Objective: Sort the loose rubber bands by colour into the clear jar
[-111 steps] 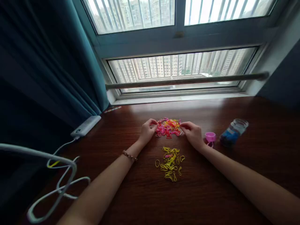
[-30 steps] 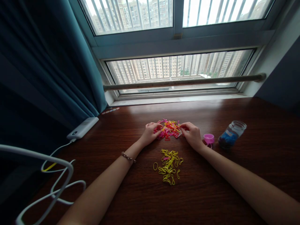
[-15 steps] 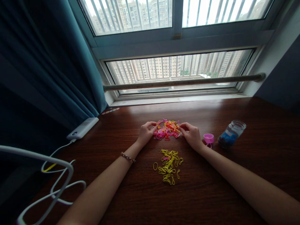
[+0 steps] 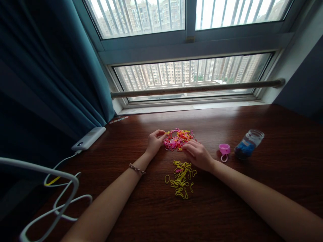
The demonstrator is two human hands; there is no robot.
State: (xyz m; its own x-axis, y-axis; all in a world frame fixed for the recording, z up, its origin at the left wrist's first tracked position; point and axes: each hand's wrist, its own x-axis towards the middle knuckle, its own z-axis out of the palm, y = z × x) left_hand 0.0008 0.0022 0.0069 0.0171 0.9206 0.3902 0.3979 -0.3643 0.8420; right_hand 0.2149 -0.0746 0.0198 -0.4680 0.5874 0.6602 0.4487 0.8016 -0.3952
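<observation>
A mixed pile of small pink, red, orange and yellow rubber bands (image 4: 174,143) lies on the brown table between my hands. At the pile's left edge my left hand (image 4: 155,142) is closed in a pinch, with a bit of yellow band at the fingertips. My right hand (image 4: 198,154) reaches over the pile's lower right side, its fingers pinched on a yellow rubber band (image 4: 180,149). Nearer to me is a second group, yellow rubber bands (image 4: 182,179) with a pink one among them.
On the right stand a pink cup-shaped lid with a ring (image 4: 224,149) and a tilted-looking clear jar (image 4: 248,144) with blue contents. A white power bank (image 4: 88,138) and looping white cables (image 4: 73,181) lie left. Behind is a window with a rail (image 4: 196,89).
My right hand has moved left and toward me, from the pile's right edge to its lower side. My left hand has shifted slightly left. The pink lid's ring now shows fully.
</observation>
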